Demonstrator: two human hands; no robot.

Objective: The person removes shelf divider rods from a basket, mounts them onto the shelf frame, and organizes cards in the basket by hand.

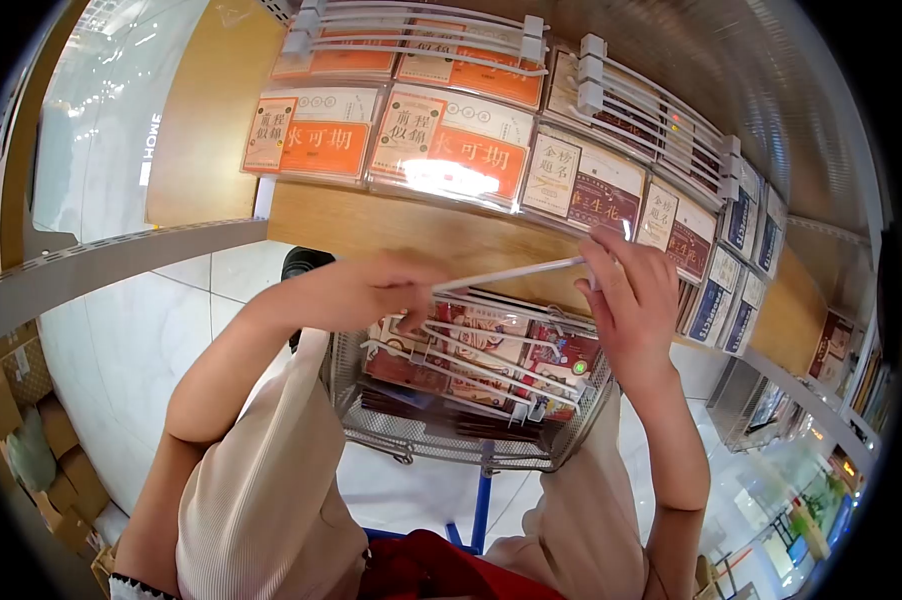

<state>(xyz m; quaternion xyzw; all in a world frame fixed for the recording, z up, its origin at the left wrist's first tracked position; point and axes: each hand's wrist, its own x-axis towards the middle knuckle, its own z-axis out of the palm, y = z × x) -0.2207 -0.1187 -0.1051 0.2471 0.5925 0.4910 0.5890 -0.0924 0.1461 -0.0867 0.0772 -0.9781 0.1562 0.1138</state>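
Note:
Between my two hands a thin white rod (511, 274) stretches across, above the back edge of a wire mesh basket (451, 446). My left hand (376, 290) is closed on its left end, fingers slightly blurred. My right hand (626, 290) pinches its right end between thumb and fingers, just below the boxed sets. In the basket lie red and cream printed packs (486, 350), with several white rods (471, 372) with small white end blocks across them.
On the wooden shelf (371, 222) stand orange-and-white boxes (451, 140), maroon boxes (583, 185) and blue boxes (716, 290). White rod racks (661, 120) lie over the back rows. A metal shelf rail (121, 255) runs along the left. Cardboard boxes (61, 440) sit at lower left.

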